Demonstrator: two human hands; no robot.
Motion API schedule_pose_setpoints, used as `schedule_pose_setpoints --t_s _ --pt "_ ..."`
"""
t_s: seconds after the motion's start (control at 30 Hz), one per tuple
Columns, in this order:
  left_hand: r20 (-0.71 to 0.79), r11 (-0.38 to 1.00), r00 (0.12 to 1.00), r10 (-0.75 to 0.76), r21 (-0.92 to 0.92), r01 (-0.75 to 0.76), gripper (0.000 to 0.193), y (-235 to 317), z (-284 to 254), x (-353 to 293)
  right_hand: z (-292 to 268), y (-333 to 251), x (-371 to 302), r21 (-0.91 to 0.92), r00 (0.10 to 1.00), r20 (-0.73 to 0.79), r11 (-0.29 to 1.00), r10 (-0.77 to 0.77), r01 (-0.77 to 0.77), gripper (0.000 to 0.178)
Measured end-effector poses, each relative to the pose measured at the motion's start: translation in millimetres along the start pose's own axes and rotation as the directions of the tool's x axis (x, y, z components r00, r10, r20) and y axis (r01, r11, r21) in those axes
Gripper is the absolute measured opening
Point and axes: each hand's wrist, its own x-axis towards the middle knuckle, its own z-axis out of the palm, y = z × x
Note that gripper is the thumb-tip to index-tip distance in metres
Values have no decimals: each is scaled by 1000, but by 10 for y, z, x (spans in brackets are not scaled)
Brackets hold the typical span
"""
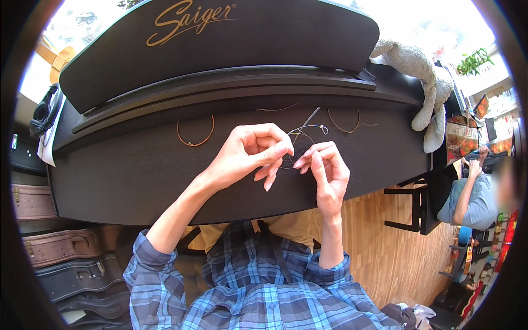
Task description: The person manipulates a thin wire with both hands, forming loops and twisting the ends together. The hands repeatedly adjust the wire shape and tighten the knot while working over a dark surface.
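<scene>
Over a dark, matte tabletop, the left hand pinches thumb and forefinger together on a thin, looped metallic wire between both hands; whether the right hand's bunched fingertips clamp it cannot be told. Shaping it seems the step, the next move calling for steady fingertips. Nearby curves a copper-coloured strand.

I'm getting bright light, glare blown white at 10 and 2 o'clock. Front edge of the desk bows under fisheye, black rim all round. Person's head at 3 o'clock blurred; centre reads sharp.
</scene>
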Motion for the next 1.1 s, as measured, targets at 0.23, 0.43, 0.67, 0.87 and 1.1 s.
schedule_pose_setpoints --t_s 0.23,0.43,0.67,0.87,1.1 --pt "46 996 999 29 77 -32 14 -12 -21 -1 1 -19 -2 -54 1000 4 998 25 -25 11" --pt "60 999 998 32 13 -32 17 -16 -29 3 0 -10 -5 -43 1000 -5 999 14 -14 12" --pt "100 998 995 22 -65 -15 17 -23 -39 13 -14 -4 -2 -23 1000 -4 1000 -5 5 14" --pt "49 1000 999 7 18 -8 17 -13 -18 29 -15 -6 -6 -32 1000 -5 999 5 -5 13" --pt "10 996 1000 -7 89 6 18 2 4 26 -5 -16 -10 -40 1000 -15 999 15 -16 11"
